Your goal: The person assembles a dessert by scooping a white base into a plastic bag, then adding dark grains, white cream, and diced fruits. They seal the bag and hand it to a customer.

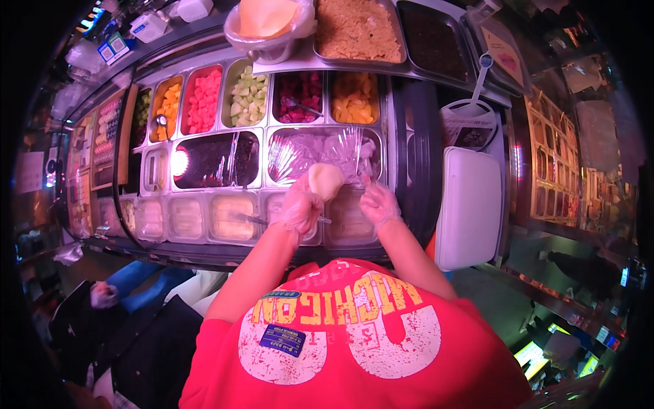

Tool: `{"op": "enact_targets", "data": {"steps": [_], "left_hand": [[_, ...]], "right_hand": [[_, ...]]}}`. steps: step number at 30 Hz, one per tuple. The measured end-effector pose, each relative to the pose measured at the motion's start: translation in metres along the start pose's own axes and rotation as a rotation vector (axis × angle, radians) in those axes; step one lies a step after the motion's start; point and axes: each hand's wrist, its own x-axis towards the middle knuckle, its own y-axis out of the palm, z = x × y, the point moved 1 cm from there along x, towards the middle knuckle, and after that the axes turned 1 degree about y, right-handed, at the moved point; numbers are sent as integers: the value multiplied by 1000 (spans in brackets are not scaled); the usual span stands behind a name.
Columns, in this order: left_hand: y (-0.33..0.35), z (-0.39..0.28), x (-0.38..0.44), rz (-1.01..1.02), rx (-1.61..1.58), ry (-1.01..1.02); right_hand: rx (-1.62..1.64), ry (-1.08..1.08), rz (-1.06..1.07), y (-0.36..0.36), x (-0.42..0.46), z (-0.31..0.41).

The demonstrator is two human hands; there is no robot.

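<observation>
My left hand [300, 207], in a clear plastic glove, holds a round, pale piece of food [325, 181] that looks like dough. To its right is my gloved right hand [379, 203], with its index finger raised and the other fingers curled; nothing shows in it. Both hands are over the near part of a food counter. Beyond them a steel pan [324, 153] of pale contents lies under plastic film. Left of that is a dark-filled pan [216, 159], also filmed. Clear-walled tubs [234, 214] line the near edge, some with utensil handles in them.
Pans of diced fruit, such as red cubes [203, 100] and green cubes [249, 96], form the back row. Behind stand a lined steel bowl [270, 46] and a tray of brown crumbly food [357, 30]. A white lidded box [470, 207] is at right. Another person [138, 347] is at lower left.
</observation>
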Motion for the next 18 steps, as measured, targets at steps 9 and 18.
{"op": "enact_targets", "data": {"steps": [9,18], "left_hand": [[11,-9,52,-31,136,120],[29,-15,74,187,16,-6]], "right_hand": [[-350,-94,-49,54,-90,-16],[-911,-171,36,129,-206,-6]]}}
